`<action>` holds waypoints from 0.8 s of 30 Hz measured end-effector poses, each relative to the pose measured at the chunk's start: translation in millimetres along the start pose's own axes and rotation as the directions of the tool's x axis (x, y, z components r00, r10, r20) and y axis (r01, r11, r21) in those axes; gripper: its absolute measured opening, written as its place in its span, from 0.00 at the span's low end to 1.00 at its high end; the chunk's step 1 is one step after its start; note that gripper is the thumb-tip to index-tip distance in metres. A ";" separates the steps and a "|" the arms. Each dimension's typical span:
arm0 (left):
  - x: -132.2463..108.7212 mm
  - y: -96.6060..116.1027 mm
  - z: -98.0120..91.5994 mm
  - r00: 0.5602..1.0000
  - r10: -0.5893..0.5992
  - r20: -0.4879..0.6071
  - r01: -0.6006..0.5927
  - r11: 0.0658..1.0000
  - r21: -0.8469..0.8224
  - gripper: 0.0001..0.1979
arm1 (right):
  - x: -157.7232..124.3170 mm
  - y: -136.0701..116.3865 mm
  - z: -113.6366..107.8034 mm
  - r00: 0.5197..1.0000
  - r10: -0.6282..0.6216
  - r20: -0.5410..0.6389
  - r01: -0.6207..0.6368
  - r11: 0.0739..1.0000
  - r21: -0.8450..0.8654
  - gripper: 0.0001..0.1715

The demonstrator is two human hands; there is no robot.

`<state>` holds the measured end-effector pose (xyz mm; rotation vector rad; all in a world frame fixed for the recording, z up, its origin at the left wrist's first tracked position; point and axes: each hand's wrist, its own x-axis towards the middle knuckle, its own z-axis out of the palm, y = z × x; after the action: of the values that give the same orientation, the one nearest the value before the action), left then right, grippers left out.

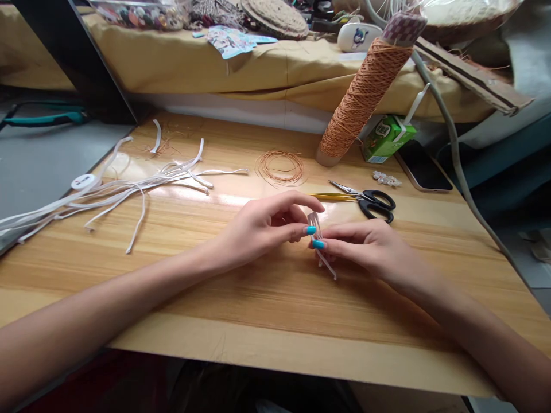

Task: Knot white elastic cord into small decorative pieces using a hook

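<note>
My left hand (267, 225) and my right hand (365, 246) meet over the middle of the wooden table (267, 310). Both pinch a small clear clip with a thin white strip (321, 246) hanging from it toward me. The fingers of each hand are closed on the piece, thumbs with turquoise nails touching it. Just beyond the hands lie black-handled scissors (370, 201) and a loose coil of copper-coloured cord (279, 167).
A tall cone of orange cord (361, 97) leans at the back right, beside a green carton (387, 137) and a phone (424, 166). Several white strips (129, 186) sprawl across the left. A cloth-covered shelf (215, 63) with clutter runs behind. A grey cable (451, 149) hangs right.
</note>
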<state>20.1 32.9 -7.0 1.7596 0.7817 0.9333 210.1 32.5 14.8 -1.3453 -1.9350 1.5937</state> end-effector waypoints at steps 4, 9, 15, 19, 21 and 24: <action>-1.4 1.5 -1.9 0.953 0.285 0.106 -0.304 0.897 0.321 0.08 | 1.2 0.2 -5.4 0.993 0.055 0.100 -0.074 0.979 0.191 0.10; -2.7 0.0 -1.2 0.905 0.413 0.100 -0.394 0.724 0.566 0.07 | 1.4 1.4 -8.6 0.969 0.139 0.203 -0.194 0.941 0.279 0.09; 0.4 0.4 -0.7 0.815 0.576 0.060 -0.485 0.623 0.613 0.03 | 2.8 2.7 -9.8 0.931 0.115 0.345 -0.261 0.871 0.415 0.09; 0.3 2.7 -0.2 0.827 0.546 0.135 -0.529 0.674 0.516 0.04 | 2.9 4.6 -8.9 0.916 0.070 0.395 -0.260 0.854 0.451 0.09; -0.4 2.9 0.1 0.855 0.495 0.157 -0.507 0.732 0.455 0.05 | 2.8 5.1 -8.5 0.914 0.069 0.399 -0.260 0.856 0.446 0.09; -0.6 1.2 0.0 0.897 0.415 0.154 -0.441 0.809 0.390 0.06 | 2.9 4.8 -8.5 0.933 0.079 0.351 -0.230 0.882 0.412 0.10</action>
<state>19.9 32.0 -6.1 2.4005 0.5754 1.0514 216.9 39.7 12.6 -1.1169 -1.4917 2.2933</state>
